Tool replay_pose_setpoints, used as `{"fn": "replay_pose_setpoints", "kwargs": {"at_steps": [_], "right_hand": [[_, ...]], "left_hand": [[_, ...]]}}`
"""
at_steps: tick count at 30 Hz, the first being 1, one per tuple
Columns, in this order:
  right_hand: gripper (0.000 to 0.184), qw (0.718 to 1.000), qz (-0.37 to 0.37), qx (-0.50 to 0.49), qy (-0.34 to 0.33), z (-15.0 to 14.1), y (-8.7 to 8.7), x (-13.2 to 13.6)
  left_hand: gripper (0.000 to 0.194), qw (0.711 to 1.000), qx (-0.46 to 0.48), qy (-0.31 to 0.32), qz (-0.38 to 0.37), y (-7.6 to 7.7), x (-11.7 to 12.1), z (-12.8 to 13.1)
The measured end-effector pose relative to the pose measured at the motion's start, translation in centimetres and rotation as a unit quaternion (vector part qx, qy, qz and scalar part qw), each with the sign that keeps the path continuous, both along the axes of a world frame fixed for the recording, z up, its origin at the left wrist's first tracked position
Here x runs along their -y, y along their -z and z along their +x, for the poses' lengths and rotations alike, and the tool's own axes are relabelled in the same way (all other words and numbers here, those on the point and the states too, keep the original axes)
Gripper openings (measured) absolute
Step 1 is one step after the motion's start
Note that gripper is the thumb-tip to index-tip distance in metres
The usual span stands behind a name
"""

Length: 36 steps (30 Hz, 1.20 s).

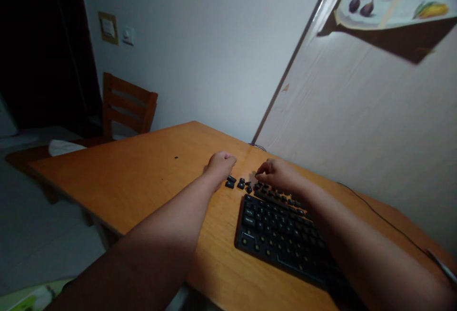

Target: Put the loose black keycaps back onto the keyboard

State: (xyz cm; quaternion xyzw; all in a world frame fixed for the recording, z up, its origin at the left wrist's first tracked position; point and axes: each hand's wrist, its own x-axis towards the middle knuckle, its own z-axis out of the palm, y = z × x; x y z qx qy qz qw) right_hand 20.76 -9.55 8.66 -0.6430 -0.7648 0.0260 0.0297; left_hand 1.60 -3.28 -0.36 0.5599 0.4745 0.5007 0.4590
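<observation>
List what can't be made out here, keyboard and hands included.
Right end of the keyboard: head view, behind the right arm.
Anything in the left hand: head view, hidden by the hand itself.
Markings on the loose keys: head view, too small and dim.
Top of the poster: head view, cut off by the upper edge.

The table (pixel 143 178) looked like smooth, orange-brown wood with faint grain and a soft sheen. The keyboard (pixel 282 239) appeared to be black plastic, mostly matt, and the loose keycaps (pixel 230 184) beyond its far corner were dark plastic with small glossy highlights. The slatted chair (pixel 128 106) seemed to be smooth wood. Behind, the wall (pixel 200 54) was matt and even, the poster (pixel 396 14) looked like paper, and the floor (pixel 43 239) resembled smooth tile.
</observation>
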Motion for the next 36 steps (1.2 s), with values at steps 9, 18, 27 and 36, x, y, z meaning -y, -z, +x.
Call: {"fn": "replay_pose_setpoints", "kwargs": {"at_steps": [9,18,27,36], "right_hand": [[0.013,0.992,0.060,-0.044,-0.097,1.0,-0.5,11.8],[0.011,0.994,0.055,-0.011,-0.091,1.0,1.9,15.8],[0.015,0.994,0.073,0.003,-0.082,0.6,2.4,16.3],[0.025,0.992,0.103,0.050,-0.058,-0.5,3.5,16.5]], "left_hand": [[0.020,0.999,0.006,-0.032,0.016,0.1,-0.1,0.1],[0.020,0.999,-0.018,-0.049,0.009,-0.3,0.1,0.0],[0.018,0.999,-0.010,-0.045,0.006,-0.3,0.0,0.0],[0.016,0.998,0.001,-0.054,0.009,-0.8,0.6,0.1]]}}
